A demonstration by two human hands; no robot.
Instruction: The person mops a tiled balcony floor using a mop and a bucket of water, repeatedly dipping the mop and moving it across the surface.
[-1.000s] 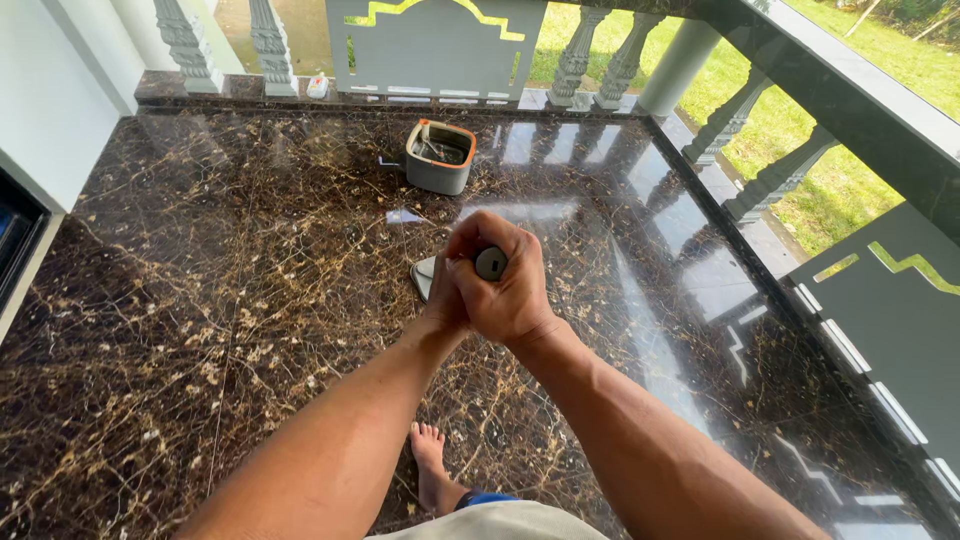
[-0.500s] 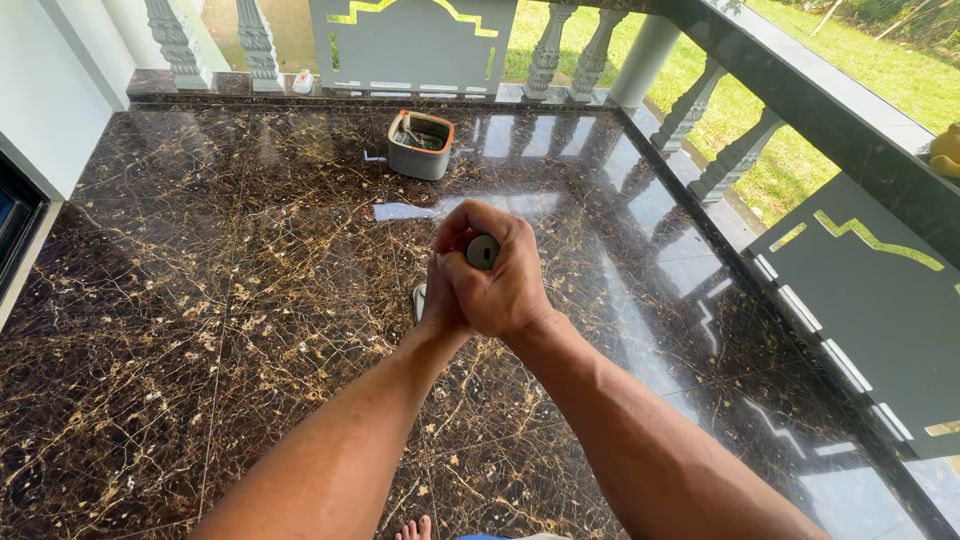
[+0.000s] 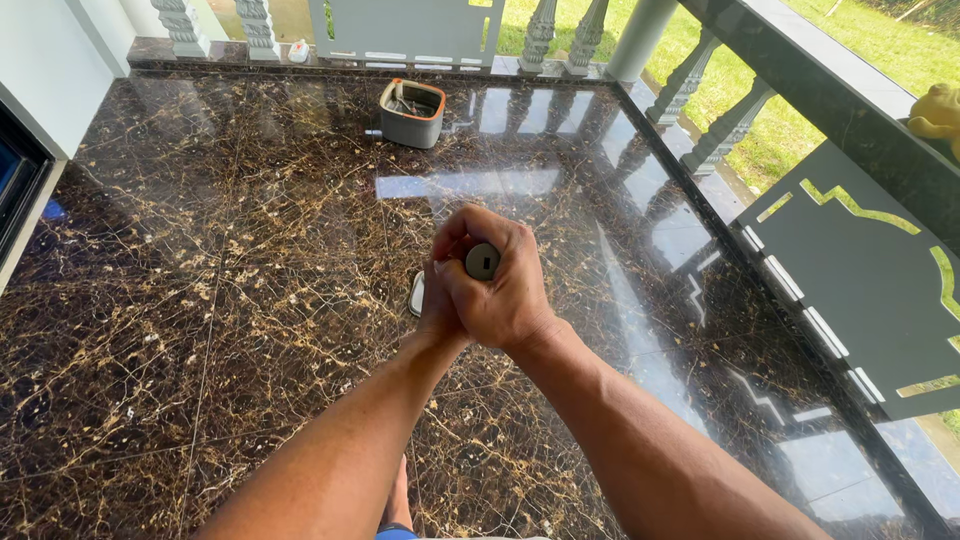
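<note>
Both my hands are clasped around the grey top end of a pole handle [image 3: 482, 261], seen end-on from above. My right hand [image 3: 505, 285] wraps over the handle from the right, and my left hand [image 3: 438, 300] grips just below it. A pale flat head [image 3: 416, 294] at the pole's lower end shows past my left hand, down on the dark brown marble floor [image 3: 200, 300]. The shaft itself is hidden by my hands.
A grey bucket with an orange rim [image 3: 411, 112] stands on the floor near the far white balustrade [image 3: 400, 35]. A dark stone railing [image 3: 820, 110] runs along the right side, with a yellow object [image 3: 938, 112] on it. My bare foot [image 3: 398, 492] shows below.
My view has tilted and shifted, so the bucket sits farther up and the railing shows more. My hands keep the same grip on the handle.
</note>
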